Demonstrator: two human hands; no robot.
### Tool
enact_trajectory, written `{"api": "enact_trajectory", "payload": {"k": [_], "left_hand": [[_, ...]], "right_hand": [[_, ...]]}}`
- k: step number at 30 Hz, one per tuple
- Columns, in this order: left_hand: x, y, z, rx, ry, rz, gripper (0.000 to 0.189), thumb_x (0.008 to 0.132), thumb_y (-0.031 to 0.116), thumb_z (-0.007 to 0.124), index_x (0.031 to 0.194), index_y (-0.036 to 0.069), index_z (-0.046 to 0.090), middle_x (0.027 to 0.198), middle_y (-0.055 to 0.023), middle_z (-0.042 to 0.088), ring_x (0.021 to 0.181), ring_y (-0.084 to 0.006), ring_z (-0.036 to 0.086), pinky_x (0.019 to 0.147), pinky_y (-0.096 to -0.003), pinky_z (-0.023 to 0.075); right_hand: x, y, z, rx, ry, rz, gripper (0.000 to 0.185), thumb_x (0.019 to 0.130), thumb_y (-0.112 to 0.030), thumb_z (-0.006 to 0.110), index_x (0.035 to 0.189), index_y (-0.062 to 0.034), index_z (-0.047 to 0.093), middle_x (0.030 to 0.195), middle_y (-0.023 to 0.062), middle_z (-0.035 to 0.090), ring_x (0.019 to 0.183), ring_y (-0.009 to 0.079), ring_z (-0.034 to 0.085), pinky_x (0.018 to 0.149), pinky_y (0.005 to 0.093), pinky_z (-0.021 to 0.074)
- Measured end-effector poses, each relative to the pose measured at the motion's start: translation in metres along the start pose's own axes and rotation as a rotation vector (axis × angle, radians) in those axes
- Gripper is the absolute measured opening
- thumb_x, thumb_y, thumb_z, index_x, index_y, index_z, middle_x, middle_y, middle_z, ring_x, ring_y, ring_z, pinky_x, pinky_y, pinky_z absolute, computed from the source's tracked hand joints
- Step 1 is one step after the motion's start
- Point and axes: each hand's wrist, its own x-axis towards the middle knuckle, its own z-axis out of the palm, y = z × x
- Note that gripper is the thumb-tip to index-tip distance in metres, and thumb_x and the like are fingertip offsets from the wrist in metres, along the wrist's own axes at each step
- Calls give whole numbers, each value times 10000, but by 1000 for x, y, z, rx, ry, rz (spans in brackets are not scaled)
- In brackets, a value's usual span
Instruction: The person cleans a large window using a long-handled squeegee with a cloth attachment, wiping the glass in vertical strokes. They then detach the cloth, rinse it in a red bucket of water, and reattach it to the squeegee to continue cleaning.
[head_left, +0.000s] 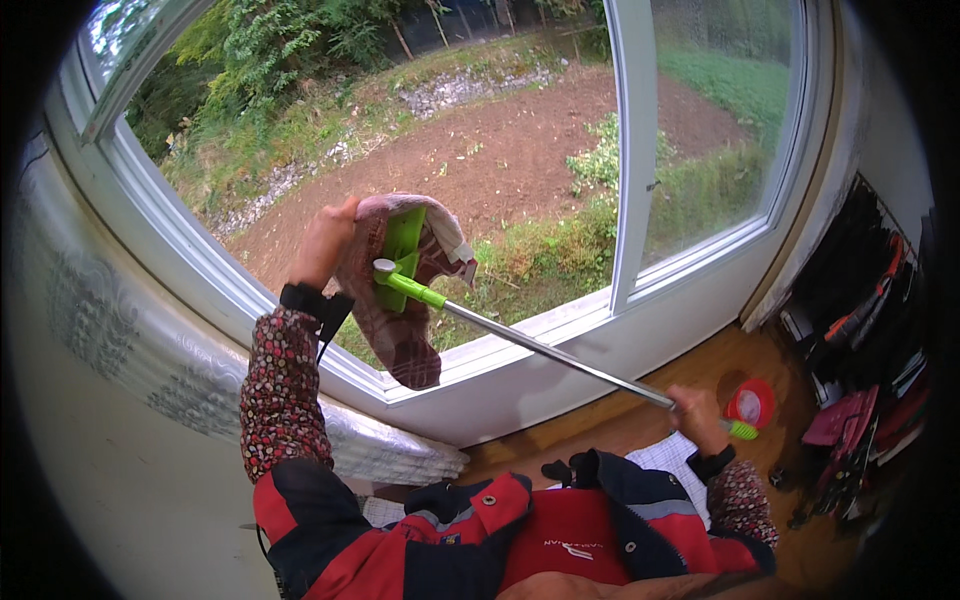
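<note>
My left hand (327, 240) grips the upper left edge of a reddish-brown cloth (409, 349), which drapes around the flat green head (403, 232) of a long-handled mop or window cleaner. The cloth hangs down below the head, in front of the open window. From the head's green joint, a metal pole (551, 352) slants down to the right. My right hand (696, 418) is closed around the pole near its lower end, where a light green grip (739, 429) sticks out past the hand.
A white window frame (624, 187) divides the opening from a glass pane at right. Silvery patterned curtain (375, 442) hangs at left. A red bucket (752, 403) stands on the wooden floor (585, 420). Dark clothes or bags (840, 262) hang along the right wall. A checked cloth (667, 463) lies below.
</note>
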Motion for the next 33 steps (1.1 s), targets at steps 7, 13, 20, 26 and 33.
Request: {"api": "enact_trajectory", "payload": {"k": [7,13,20,26,33], "left_hand": [[55,87,-57,-230,-160,118,306,890,219,576,1125,26,607,968,-243,654,864,-355,663,746,-398,536],[54,62,-88,-529,-32,127,411,890,257,671,1248,76,583,1110,-115,641,914,-188,636,787,-309,526],[-42,-62,-41,-1018,182,-404,406,1012,404,437,1212,81,581,908,-10,614,749,-97,573,661,-232,464],[-137,-54,58,-1199,16,-404,349,977,303,555,1220,56,520,915,-35,614,803,-134,614,683,-260,503],[-188,35,125,-1646,-412,-163,387,986,199,522,1325,40,425,1034,-164,645,896,-270,678,751,-363,562]], "right_hand": [[-29,-41,126,774,-162,220,112,816,-149,685,863,-70,622,641,136,538,561,197,541,530,335,434],[-43,-78,166,1075,-195,340,132,838,-170,702,875,-47,671,673,-36,572,634,34,506,536,252,408],[-30,-74,156,1012,-150,307,192,855,-215,711,863,-32,652,685,20,610,683,69,552,615,269,460],[13,-83,133,1057,-160,370,203,876,-235,685,817,-58,606,616,-16,525,555,48,462,511,253,403],[92,-112,76,840,200,141,229,873,-234,687,869,-18,613,725,73,609,707,131,568,656,305,476]]}}
